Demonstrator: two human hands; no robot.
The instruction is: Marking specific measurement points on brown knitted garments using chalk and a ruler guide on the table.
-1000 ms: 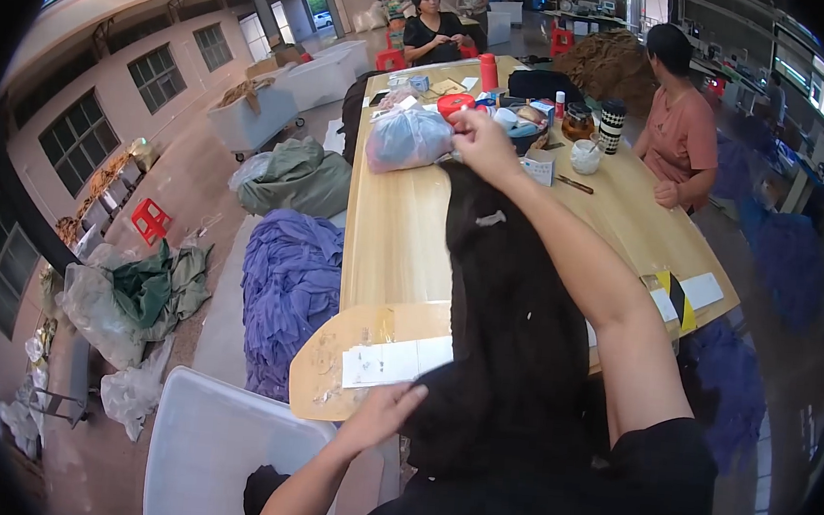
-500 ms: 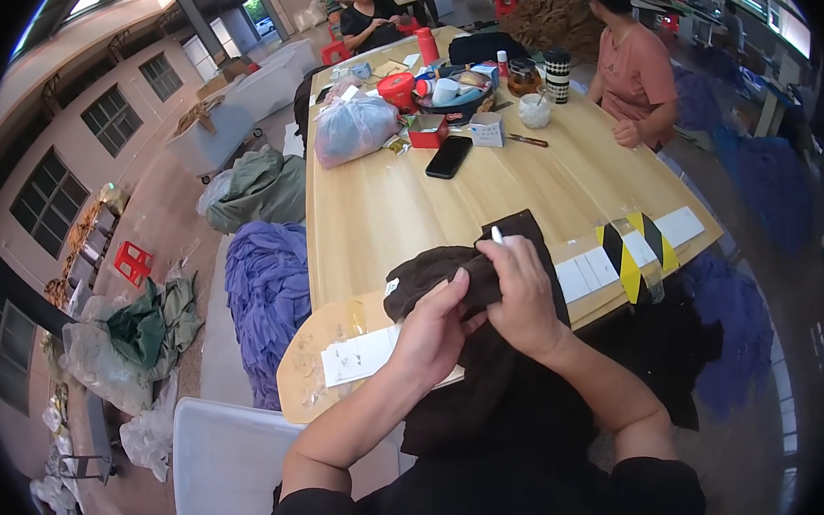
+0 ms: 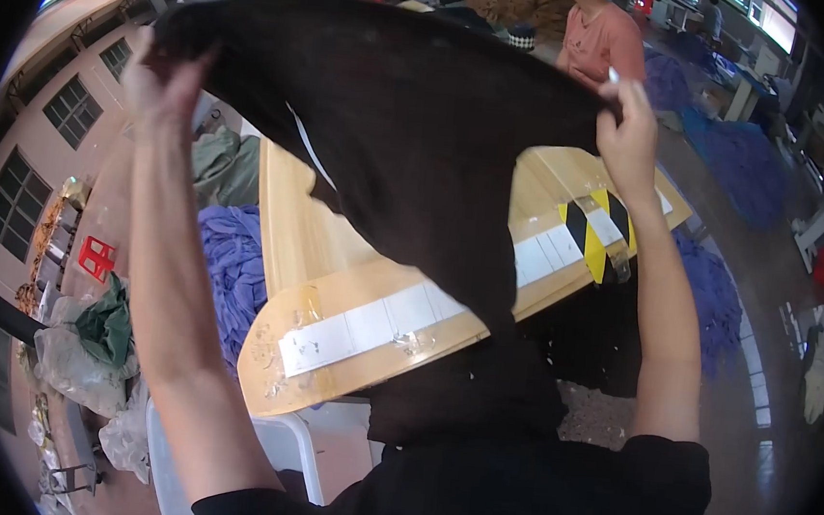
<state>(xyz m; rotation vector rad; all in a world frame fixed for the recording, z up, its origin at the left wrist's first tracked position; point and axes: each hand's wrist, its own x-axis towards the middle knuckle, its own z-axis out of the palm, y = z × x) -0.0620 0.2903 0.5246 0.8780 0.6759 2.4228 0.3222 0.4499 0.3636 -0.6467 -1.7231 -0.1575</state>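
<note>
A dark brown garment (image 3: 394,111) is stretched wide in the air above the table, held up between both of my hands. My left hand (image 3: 166,83), somewhat blurred, is closed on its upper left part. At the upper right my right hand (image 3: 628,129) pinches the other end. A small white object (image 3: 613,76) pokes up from the right hand; its kind is hard to make out. The cloth narrows downward past the table's near edge toward my lap. A thin white line shows along its left edge. It hides most of the tabletop.
The wooden table (image 3: 286,194) carries a row of white strips (image 3: 353,330) and black-and-yellow tape (image 3: 593,235). Purple cloth (image 3: 232,268) lies at its left. A white bin (image 3: 293,442) stands at lower left. Beyond the table are a person in pink (image 3: 604,35) and another person in black.
The garment, bunched low over the table's near edge before, is now lifted and spread out. My hands have moved up and far apart, left hand leftward, right hand rightward.
</note>
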